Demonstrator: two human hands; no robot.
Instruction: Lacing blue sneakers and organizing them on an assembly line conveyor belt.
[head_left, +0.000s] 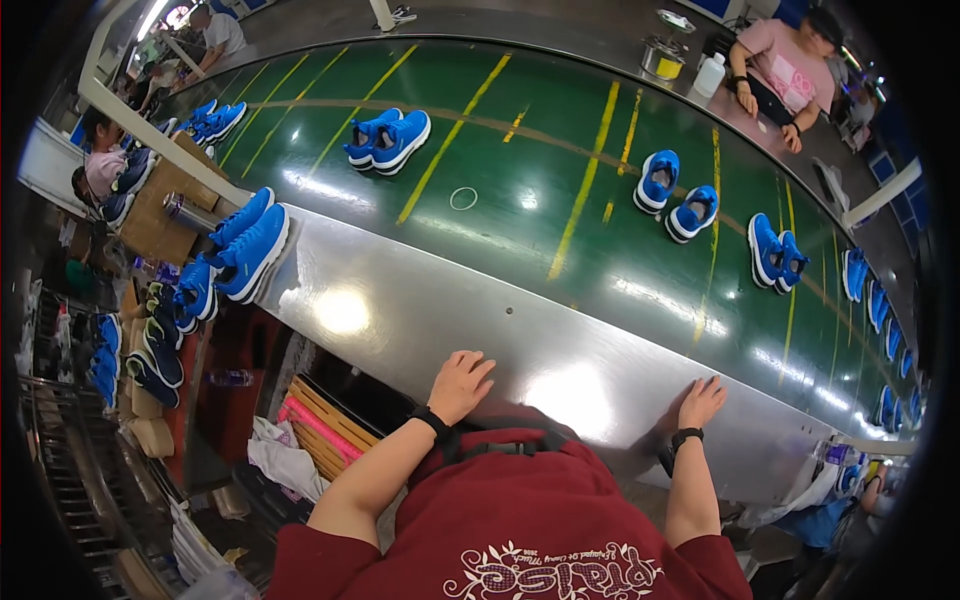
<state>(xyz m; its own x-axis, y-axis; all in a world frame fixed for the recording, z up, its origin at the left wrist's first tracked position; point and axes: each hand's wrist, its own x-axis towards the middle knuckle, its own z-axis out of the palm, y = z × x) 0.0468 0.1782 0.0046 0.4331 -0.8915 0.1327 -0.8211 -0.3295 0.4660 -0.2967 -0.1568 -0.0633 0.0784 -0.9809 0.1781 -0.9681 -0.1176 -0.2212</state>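
Observation:
My left hand (pixel 461 386) is at the near edge of a bare metal ledge (pixel 420 290), its fingers loosely apart and nothing in it. Farther right, my right hand (pixel 703 401) lies at the same ledge, fingers stretched forward and empty. Past the ledge runs a green conveyor belt (pixel 500 190) with yellow cross stripes. On it stand pairs of blue sneakers with white soles: one pair (pixel 400 142) at the far left, another pair (pixel 692 214) right of the middle, and a third pair (pixel 767 252) farther right. Neither hand touches a shoe.
Several blue sneakers (pixel 250 255) rest at the ledge's left end, beside a rack (pixel 70 450) and dark shoes (pixel 160 340). A white post (pixel 150 140) rises at left. Across the belt, a person in pink (pixel 790 70) works near a white bottle (pixel 709 75) and metal pot (pixel 663 58).

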